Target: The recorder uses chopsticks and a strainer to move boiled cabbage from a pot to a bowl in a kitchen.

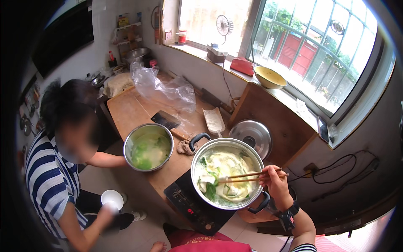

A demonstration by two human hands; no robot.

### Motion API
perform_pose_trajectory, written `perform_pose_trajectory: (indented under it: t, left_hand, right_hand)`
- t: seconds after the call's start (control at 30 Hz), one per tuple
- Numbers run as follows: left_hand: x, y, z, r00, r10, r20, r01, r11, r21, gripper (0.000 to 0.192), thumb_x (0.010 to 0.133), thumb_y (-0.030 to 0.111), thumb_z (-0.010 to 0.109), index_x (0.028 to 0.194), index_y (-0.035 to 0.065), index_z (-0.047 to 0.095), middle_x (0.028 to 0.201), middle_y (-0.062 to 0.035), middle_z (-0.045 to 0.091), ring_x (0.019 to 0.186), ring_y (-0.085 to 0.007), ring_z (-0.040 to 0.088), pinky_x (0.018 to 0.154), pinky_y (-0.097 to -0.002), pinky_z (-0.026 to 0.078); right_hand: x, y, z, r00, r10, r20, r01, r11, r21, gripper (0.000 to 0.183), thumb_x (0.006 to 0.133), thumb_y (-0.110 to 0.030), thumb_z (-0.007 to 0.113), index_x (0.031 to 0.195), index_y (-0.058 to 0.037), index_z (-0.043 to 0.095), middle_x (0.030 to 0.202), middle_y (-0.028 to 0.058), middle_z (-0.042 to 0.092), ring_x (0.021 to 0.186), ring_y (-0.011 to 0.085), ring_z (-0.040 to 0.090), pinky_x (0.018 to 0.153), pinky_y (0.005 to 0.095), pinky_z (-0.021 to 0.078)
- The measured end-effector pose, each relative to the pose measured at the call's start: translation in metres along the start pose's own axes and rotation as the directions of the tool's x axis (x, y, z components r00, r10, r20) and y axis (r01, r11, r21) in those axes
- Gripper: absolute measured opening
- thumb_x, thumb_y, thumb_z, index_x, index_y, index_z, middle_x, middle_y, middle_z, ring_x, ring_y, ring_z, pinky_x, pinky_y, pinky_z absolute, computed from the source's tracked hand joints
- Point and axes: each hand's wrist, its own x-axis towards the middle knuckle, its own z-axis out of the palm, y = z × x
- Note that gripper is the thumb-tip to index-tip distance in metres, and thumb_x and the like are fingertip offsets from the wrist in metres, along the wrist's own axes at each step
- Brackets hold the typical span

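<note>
My right hand (274, 181) holds a pair of wooden chopsticks (242, 178), their tips down among wide noodles and leafy greens (225, 176). These lie in pale broth inside a stainless steel pot (192, 176) with black handles. Under the pot is a black induction cooker (189, 204) with a lit red display. At the bottom edge only a small part of my left hand (158, 246) shows, beside my red apron (207, 244); its grip is hidden. A steel lid (263, 134) rests behind the pot, near a leaning wooden board (277, 116).
To the left a person (53, 170) has one hand at a second steel pot (126, 148) of greens in liquid, the other holding a white bowl (112, 199). A cleaver (165, 119), rag (185, 148), floury scoop (214, 121) and plastic bag (170, 91) lie on the wooden table (122, 107).
</note>
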Motion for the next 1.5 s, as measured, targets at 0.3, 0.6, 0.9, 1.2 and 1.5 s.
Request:
perform_pose_trajectory:
  t: [0.3,0.6,0.9,1.2,1.5]
  left_hand:
    - [0.000,0.003,0.002,1.000,0.023,0.001,-0.023,0.999,0.029,0.025,0.079,0.030,0.046,0.083,0.0067,0.056,0.078,-0.0089,0.057,0.070,-0.0191,0.054,0.066,-0.0323,0.045]
    - [0.001,0.002,0.002,0.999,0.038,0.003,-0.038,0.998,0.047,0.025,0.079,0.029,0.046,0.083,0.0064,0.056,0.077,-0.0086,0.057,0.069,-0.0189,0.054,0.064,-0.0321,0.045]
    - [0.003,0.001,0.007,0.999,0.043,0.014,-0.044,0.997,0.070,0.024,0.079,0.028,0.046,0.082,0.0061,0.056,0.076,-0.0084,0.057,0.068,-0.0188,0.054,0.063,-0.0319,0.046]
    - [0.000,0.000,0.008,0.998,0.060,0.020,-0.062,0.993,0.096,0.024,0.079,0.027,0.046,0.081,0.0057,0.056,0.075,-0.0081,0.057,0.066,-0.0187,0.054,0.061,-0.0317,0.046]
    - [-0.004,0.007,0.011,0.998,0.059,0.016,-0.060,0.992,0.110,0.024,0.079,0.027,0.045,0.080,0.0054,0.055,0.074,-0.0078,0.057,0.065,-0.0186,0.054,0.059,-0.0316,0.046]
  right_hand:
    - [0.016,0.009,0.005,0.961,-0.189,0.203,0.243,0.928,-0.284,0.019,0.086,-0.015,0.047,0.088,0.0021,0.055,0.069,0.0043,0.057,0.059,0.0077,0.054,0.052,0.0189,0.0437]
    - [-0.003,-0.023,-0.017,0.980,-0.113,0.165,0.180,0.859,-0.480,0.016,0.083,-0.011,0.050,0.079,0.0025,0.057,0.062,0.0027,0.056,0.052,0.0065,0.052,0.048,0.0181,0.0424]
    - [-0.027,-0.061,-0.028,0.933,-0.355,-0.052,0.327,0.901,-0.285,0.015,0.085,-0.016,0.047,0.082,-0.0028,0.053,0.063,0.0041,0.055,0.048,0.0086,0.051,0.043,0.0190,0.0403]
    - [-0.011,-0.019,-0.019,0.915,-0.403,-0.028,0.387,0.893,-0.229,0.011,0.086,-0.012,0.046,0.086,-0.0013,0.051,0.066,0.0019,0.053,0.053,0.0058,0.050,0.048,0.0169,0.0404]
    - [0.010,0.004,-0.025,0.898,-0.441,0.008,0.426,0.864,-0.269,0.011,0.086,-0.011,0.045,0.087,-0.0017,0.051,0.064,0.0024,0.054,0.053,0.0080,0.051,0.047,0.0180,0.0412]
